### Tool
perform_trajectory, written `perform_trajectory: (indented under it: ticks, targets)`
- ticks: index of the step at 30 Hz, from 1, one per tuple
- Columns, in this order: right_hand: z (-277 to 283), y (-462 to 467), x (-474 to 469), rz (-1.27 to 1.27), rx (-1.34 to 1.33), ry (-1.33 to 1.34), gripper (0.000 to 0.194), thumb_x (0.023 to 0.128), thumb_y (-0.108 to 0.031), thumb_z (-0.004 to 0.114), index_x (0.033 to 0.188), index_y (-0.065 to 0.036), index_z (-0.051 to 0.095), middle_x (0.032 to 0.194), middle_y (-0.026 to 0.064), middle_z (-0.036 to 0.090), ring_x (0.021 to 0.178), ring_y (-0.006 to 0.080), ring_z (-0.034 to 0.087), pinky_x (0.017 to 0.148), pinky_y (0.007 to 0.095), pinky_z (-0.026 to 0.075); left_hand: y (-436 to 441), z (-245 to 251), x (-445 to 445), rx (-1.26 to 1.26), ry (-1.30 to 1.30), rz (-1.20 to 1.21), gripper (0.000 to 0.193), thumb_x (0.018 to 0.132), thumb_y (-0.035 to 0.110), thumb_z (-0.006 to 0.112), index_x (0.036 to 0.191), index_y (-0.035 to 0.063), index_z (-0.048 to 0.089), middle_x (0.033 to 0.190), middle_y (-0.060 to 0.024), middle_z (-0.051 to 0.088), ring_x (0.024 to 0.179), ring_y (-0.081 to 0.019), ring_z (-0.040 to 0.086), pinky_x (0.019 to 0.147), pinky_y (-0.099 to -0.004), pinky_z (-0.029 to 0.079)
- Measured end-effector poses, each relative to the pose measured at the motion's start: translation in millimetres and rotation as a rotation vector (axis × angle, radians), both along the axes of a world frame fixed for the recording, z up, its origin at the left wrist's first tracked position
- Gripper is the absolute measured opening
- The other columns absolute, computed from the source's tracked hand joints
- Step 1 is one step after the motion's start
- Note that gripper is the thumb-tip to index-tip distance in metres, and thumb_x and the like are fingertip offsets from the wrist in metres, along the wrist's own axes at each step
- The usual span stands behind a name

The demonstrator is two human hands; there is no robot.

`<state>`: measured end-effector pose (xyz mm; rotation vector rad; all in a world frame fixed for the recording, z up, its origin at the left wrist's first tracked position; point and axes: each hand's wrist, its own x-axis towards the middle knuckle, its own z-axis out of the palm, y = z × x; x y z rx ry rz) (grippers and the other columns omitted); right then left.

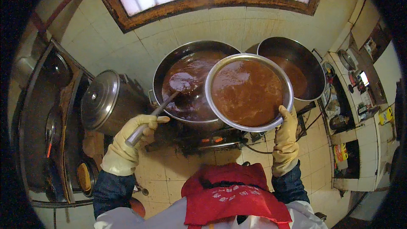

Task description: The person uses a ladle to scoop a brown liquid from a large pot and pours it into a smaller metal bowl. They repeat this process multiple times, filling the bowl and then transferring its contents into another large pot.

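My left hand [144,127], in a cream rubber glove, grips the metal handle [155,113] of a tool whose far end dips into the brown liquid of a large pot [154,97]. My right hand [286,117], gloved alike, holds the rim of a round metal basin [209,101] full of brown liquid [248,92]. The basin overlaps the right side of the large pot in this view; whether it rests on the rim I cannot tell. Behind it at the right stands a second deep pot [322,86] with brown liquid low inside.
A lidded metal pot [111,101] stands left of the large pot. Below the large pot is a dark burner stand [203,146], with a hose [260,152] at its right. Shelves at the left hold lids and pans. A tiled counter [369,140] with bottles runs along the right.
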<state>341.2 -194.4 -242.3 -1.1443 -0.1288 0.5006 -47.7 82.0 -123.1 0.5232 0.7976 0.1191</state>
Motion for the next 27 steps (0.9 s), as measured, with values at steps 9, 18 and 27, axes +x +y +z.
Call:
perform_trajectory:
  ticks: [9, 18, 27]
  targets:
    - [-5, 0, 3, 0.011, 0.044, -0.013, 0.047, 0.098, -0.007, 0.063, 0.144, 0.002, 0.058, 0.130, 0.0143, 0.069, 0.113, 0.0251, 0.068, 0.102, 0.0347, 0.053, -18, 55, 10, 0.028, -0.160, 0.113, 0.050, 0.106, 0.016, 0.048, 0.143, -0.0191, 0.044, 0.070, -0.0046, 0.060, 0.042, -0.0124, 0.051, 0.036, -0.0274, 0.043]
    - [-5, 1, 2, -0.036, -0.026, 0.021, 0.045, 0.097, -0.003, 0.063, 0.142, 0.002, 0.060, 0.126, 0.0137, 0.071, 0.109, 0.0242, 0.070, 0.098, 0.0336, 0.055, -61, 109, 25, 0.414, -0.158, -0.079, 0.054, 0.101, 0.011, 0.053, 0.141, -0.0246, 0.044, 0.058, -0.0028, 0.053, 0.038, -0.0082, 0.047, 0.034, -0.0225, 0.034]
    - [-19, 2, 8, 0.000, 0.112, 0.031, 0.041, 0.097, -0.001, 0.063, 0.138, 0.002, 0.061, 0.118, 0.0105, 0.073, 0.099, 0.0213, 0.070, 0.092, 0.0333, 0.057, -105, 124, 51, 0.736, 0.285, -0.257, 0.052, 0.083, 0.013, 0.064, 0.128, -0.0125, 0.065, 0.058, 0.0001, 0.055, 0.042, -0.0084, 0.050, 0.039, -0.0223, 0.037]
